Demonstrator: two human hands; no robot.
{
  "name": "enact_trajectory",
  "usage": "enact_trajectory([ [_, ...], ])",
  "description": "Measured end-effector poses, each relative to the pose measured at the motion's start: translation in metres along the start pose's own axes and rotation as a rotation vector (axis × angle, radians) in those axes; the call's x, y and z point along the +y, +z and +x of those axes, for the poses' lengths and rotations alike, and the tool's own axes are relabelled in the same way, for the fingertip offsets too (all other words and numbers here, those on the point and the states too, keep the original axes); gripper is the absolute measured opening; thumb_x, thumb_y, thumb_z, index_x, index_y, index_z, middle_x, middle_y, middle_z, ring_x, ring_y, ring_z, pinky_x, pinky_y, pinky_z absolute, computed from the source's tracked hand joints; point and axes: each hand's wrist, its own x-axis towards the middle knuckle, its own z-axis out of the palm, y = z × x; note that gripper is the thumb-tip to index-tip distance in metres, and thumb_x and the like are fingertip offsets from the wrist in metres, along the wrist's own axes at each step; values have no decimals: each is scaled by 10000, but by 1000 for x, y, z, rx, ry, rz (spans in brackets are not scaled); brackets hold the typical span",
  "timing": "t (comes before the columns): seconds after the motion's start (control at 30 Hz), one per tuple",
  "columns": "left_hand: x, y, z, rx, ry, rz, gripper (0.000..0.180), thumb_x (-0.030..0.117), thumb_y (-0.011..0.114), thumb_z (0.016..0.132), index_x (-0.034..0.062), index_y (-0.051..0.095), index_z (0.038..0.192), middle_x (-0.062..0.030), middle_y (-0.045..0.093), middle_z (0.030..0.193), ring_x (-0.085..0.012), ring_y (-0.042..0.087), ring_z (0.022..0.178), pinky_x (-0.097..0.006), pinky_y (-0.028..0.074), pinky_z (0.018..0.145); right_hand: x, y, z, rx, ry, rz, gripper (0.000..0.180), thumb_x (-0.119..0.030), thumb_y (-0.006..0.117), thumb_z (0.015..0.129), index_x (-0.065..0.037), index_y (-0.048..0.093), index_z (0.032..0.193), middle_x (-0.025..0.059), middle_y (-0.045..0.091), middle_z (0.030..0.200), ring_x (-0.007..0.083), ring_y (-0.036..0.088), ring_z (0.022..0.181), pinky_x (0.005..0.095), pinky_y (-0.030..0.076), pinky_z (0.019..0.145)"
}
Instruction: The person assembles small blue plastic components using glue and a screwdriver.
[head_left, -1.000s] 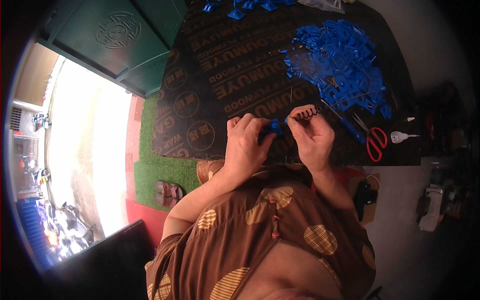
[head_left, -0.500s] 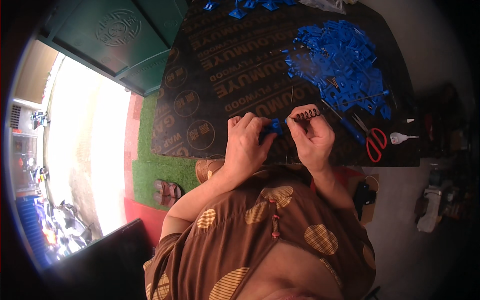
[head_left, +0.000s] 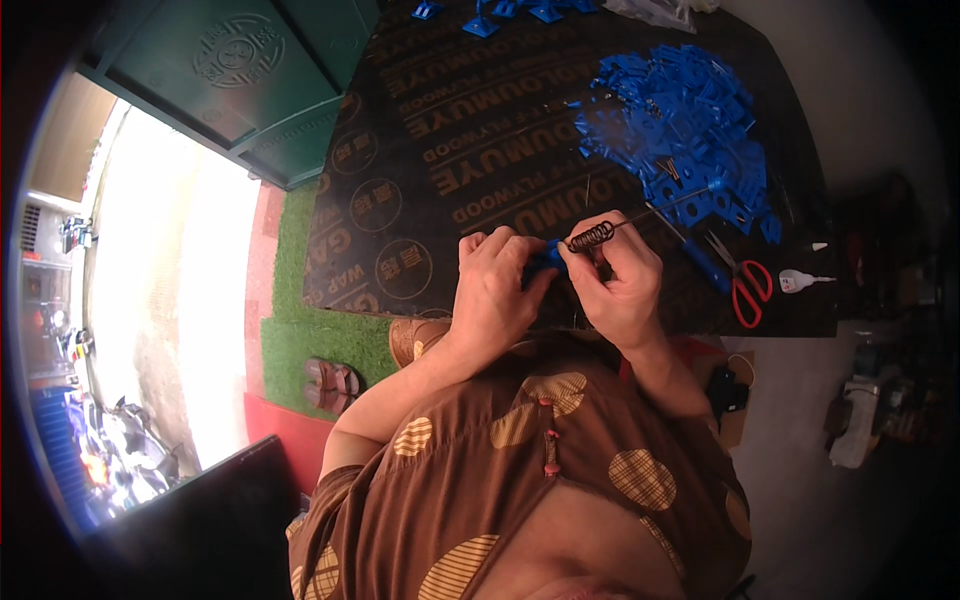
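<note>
My left hand [head_left: 492, 285] is closed around a small blue plastic piece [head_left: 547, 256], mostly hidden by the fingers. My right hand [head_left: 622, 285] pinches a thin metal rod [head_left: 655, 208], its fingertips right against the blue piece. A dark coil spring [head_left: 591, 237] surrounds the rod above the right fingers. The rod slants away to the far right, with a small blue end [head_left: 717, 185] over the pile of blue plastic parts [head_left: 690, 120]. Whether its near tip sits inside the blue piece is hidden.
On the dark plywood table [head_left: 400, 130], red-handled scissors [head_left: 752, 292], a blue-handled tool [head_left: 706, 266] and a small white bottle [head_left: 795, 281] lie right of my hands. More blue parts [head_left: 480, 25] and a plastic bag [head_left: 660, 12] are along the far edge.
The rod's blue far end has moved left, toward my hands. My right fingers have come closer to the left hand, and the spring's coils now sit tighter and tilted.
</note>
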Motion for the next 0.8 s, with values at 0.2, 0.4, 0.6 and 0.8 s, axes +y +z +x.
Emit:
enact_trajectory([
  [0.2,0,-1,0,-7,2,-2,277,42,755,684,44,612,922,-77,553,775,-273,530,747,-387,375,768,0,0,0,-11,31,4,127,73,667,743,11,560,773,111,545,742,262,551,646,343,437,543],
  [0.4,1,0,-1,-5,-17,7,330,41,761,675,36,609,967,-96,550,856,-289,534,823,-392,380,790,1,0,0,-14,20,-6,129,66,675,745,9,562,774,107,555,748,258,557,645,341,437,543],
  [0.6,2,-4,-1,-31,-40,17,377,44,772,655,16,616,997,-132,534,1002,-311,526,919,-397,386,827,1,-1,0,-19,18,-6,114,57,671,757,0,577,786,103,552,739,258,556,643,339,434,539],
  [0.8,3,-10,9,-60,-13,23,361,44,771,656,28,626,986,-140,547,1026,-327,536,950,-404,418,834,2,-7,5,0,77,11,115,28,686,770,-8,577,771,82,523,709,202,525,590,314,408,501],
])
